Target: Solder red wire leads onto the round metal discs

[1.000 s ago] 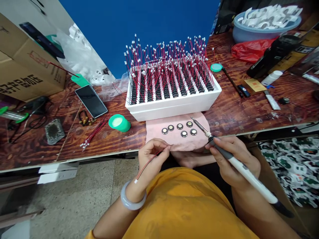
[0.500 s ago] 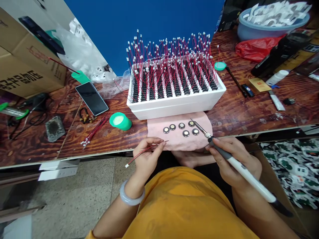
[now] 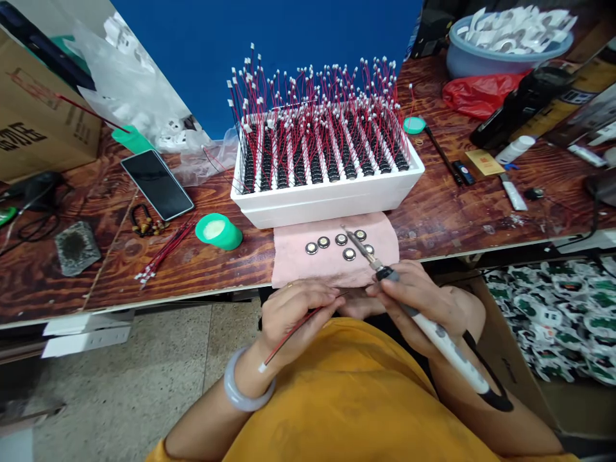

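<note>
My left hand [image 3: 301,317] pinches a red and black wire lead [image 3: 292,332] with a white connector at its lower end. Its thin far tip pokes out past my fingertips. In my right hand [image 3: 423,301] is a white and grey soldering iron [image 3: 440,340], its metal tip angled up and left over the pink cloth [image 3: 289,266]. Several small round speakers [image 3: 349,255] with pale centres lie on that cloth, and the iron's shaft passes in front of part of the group. Behind the cloth stands a white foam box [image 3: 332,202] packed with rows of such discs and upright red wires.
A green cup [image 3: 226,237], loose wire leads [image 3: 163,260], a phone [image 3: 158,185] and a bead bracelet [image 3: 147,221] lie left. A blue basin [image 3: 505,64] of white parts stands back right. Below the table's right side is a carton of white and green parts [image 3: 558,314].
Both hands have come closer together in front of the cloth's edge. The soldering iron has shifted left, and the wire lead has moved right and down. The camera view has shifted slightly.
</note>
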The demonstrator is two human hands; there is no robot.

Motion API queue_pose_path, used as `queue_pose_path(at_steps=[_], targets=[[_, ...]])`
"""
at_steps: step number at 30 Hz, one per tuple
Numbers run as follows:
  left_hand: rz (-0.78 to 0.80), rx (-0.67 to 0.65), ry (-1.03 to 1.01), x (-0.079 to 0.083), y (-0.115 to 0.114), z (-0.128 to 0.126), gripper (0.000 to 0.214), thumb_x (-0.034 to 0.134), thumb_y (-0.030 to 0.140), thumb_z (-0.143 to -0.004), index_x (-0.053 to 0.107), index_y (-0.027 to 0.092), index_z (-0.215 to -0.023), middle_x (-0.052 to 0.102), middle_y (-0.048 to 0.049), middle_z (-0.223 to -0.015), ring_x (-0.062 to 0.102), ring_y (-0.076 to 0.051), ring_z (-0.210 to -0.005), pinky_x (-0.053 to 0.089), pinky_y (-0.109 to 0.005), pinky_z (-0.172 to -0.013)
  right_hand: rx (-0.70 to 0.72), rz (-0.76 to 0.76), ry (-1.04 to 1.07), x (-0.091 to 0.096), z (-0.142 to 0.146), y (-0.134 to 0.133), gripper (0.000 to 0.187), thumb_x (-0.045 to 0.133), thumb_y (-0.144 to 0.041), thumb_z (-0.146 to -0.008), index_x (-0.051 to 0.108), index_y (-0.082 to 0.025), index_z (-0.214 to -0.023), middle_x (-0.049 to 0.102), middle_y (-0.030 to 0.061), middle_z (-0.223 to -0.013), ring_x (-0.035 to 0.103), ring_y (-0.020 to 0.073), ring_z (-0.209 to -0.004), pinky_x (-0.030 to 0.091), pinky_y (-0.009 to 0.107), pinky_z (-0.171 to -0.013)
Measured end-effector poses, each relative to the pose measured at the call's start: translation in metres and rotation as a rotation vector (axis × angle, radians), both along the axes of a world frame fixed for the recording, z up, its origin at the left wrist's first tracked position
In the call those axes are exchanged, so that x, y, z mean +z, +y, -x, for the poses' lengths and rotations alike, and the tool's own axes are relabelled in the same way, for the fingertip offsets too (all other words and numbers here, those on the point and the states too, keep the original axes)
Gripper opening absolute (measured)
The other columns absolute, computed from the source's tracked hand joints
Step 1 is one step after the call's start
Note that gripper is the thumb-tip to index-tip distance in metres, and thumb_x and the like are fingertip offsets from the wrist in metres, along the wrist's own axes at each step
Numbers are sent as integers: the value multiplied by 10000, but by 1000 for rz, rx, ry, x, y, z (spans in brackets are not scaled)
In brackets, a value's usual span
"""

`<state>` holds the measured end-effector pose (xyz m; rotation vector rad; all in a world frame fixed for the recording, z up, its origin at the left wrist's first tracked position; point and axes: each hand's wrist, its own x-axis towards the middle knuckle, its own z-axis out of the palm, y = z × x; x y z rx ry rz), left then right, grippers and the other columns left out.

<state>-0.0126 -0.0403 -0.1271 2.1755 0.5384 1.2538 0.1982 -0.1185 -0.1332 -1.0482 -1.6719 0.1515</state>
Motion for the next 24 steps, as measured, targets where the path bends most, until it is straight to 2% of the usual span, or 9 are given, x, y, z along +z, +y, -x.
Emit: queue_pose_path(at_steps=[5, 10, 18, 24], targets=[[1, -80, 15, -3, -1, -2, 281, 766, 18, -766, 679, 163, -991, 761, -39, -904, 746, -163, -876, 616, -248, -814, 25, -19, -97, 6, 5, 4, 518, 689, -33, -865, 570, -240, -1325, 723, 43, -995, 647, 183, -920, 514, 395, -855], [-35, -129, 38, 1, 0, -3, 249, 760, 41, -787, 664, 159, -984, 760, -30, -882, 748, -145, -835, 616, -221, -801, 34, 15, -111, 5, 6, 7, 493, 701, -46, -872, 585, -251, -1305, 709, 19, -933, 643, 177, -927, 497, 367, -831], [-16, -134, 56, 5, -1, -5, 223, 747, 69, -809, 659, 173, -985, 757, -14, -863, 748, -139, -809, 611, -212, -799, 58, -2, -118, 4, 7, 10, 434, 696, -27, -870, 599, -203, -1255, 703, 25, -921, 636, 176, -920, 472, 353, -816], [-14, -146, 70, 2, -1, -3, 206, 716, 85, -836, 647, 183, -1004, 755, -24, -881, 743, -145, -809, 607, -232, -806, 46, -5, -129, 4, 9, 12, 444, 676, -22, -870, 588, -224, -1255, 698, 13, -906, 645, 165, -906, 462, 332, -784]])
